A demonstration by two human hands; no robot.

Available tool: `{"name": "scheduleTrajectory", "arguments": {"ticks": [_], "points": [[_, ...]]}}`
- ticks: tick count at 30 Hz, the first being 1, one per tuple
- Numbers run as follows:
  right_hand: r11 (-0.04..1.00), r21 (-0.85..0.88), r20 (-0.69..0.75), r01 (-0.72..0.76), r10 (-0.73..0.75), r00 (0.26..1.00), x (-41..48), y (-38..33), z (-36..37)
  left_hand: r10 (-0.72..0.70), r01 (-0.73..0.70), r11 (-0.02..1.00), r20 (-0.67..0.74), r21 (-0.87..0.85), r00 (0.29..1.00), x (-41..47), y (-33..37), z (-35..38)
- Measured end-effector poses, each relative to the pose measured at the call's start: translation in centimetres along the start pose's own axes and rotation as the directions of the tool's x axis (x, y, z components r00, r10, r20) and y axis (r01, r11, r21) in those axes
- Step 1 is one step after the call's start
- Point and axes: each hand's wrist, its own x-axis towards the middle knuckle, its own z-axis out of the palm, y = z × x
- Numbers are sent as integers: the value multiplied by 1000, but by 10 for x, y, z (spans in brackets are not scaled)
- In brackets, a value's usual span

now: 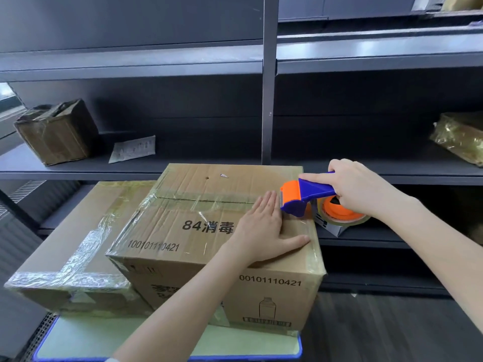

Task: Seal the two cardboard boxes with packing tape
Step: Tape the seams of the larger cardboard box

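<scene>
A tall cardboard box (198, 231) printed with "84" and a number stands in the middle, with clear tape along its top seam. My left hand (264, 228) lies flat on its top near the right end, fingers straight, pressing the tape down. My right hand (358, 189) grips the handle of a blue and orange tape dispenser (305, 197) whose cutter sits at the box's right top edge, just past my left fingertips. A lower, flatter cardboard box (78, 246), crossed with clear tape, lies against the tall box's left side.
Both boxes rest on a pale green, blue-edged cart top (104, 338). Dark metal shelving (269, 100) stands right behind. On the shelf sit a tape-wrapped carton (57, 131) at left, a paper slip (133, 148), and a wrapped parcel (460, 137) at right.
</scene>
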Motion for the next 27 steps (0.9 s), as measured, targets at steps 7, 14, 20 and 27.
{"name": "scheduleTrajectory", "arguments": {"ticks": [7,14,20,27], "points": [[994,104,27,10,-13,1000,-5,3,4,14,-14,1000,-10,-16,1000,0,-3,8],[991,132,34,-15,11,999,-21,26,7,10,-11,999,-25,-34,1000,-3,-4,8],[984,124,68,-131,123,990,-51,68,19,5,-5,999,13,-44,1000,-2,-2,3],[992,12,34,-123,123,992,-50,62,33,64,-64,997,-15,42,998,13,24,-8]]}}
